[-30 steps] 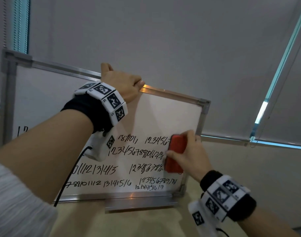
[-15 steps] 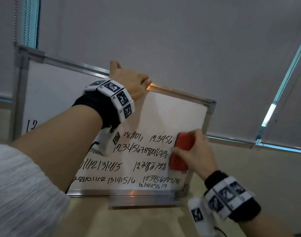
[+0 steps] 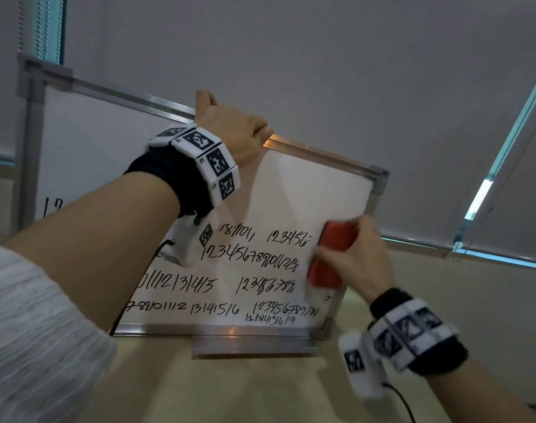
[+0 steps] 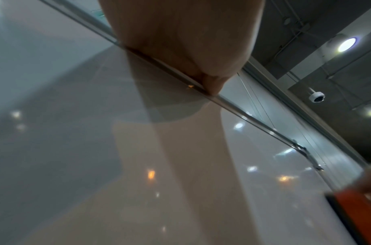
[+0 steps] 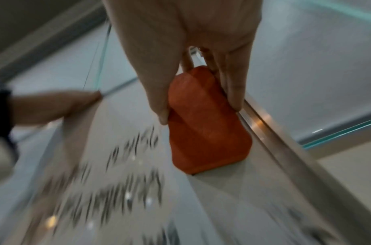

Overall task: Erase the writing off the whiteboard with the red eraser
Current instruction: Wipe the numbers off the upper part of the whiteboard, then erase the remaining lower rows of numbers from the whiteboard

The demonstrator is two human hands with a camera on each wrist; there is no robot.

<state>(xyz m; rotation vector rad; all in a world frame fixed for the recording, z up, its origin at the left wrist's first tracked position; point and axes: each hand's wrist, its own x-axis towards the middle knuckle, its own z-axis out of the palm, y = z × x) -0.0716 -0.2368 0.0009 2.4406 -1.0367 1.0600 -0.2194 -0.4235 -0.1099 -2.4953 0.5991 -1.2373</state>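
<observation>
One view, the head's, showed legible writing [image 3: 251, 261]; left hand [image 3: 230, 129] gripped the whiteboard's [image 3: 306, 190] top edge, right hand [image 3: 356, 261] clamped the red eraser [image 3: 332, 254] by its right edge.

Right hand [image 5: 190, 38] pinches red eraser [image 5: 207, 122] flat on whiteboard [image 5: 211, 207], beside frame; blurred writing [image 5: 121, 182] left

Black wristbands [image 3: 169, 175]; checkered marker cuffs [image 3: 210, 160]

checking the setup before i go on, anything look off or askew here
Nothing looks damaged or spilled. The whiteboard sits askew in the head view, but the left hand grips its top edge to steady it. The right hand holds the red eraser flat against the board by its right frame. Several rows of numbers remain.
</observation>
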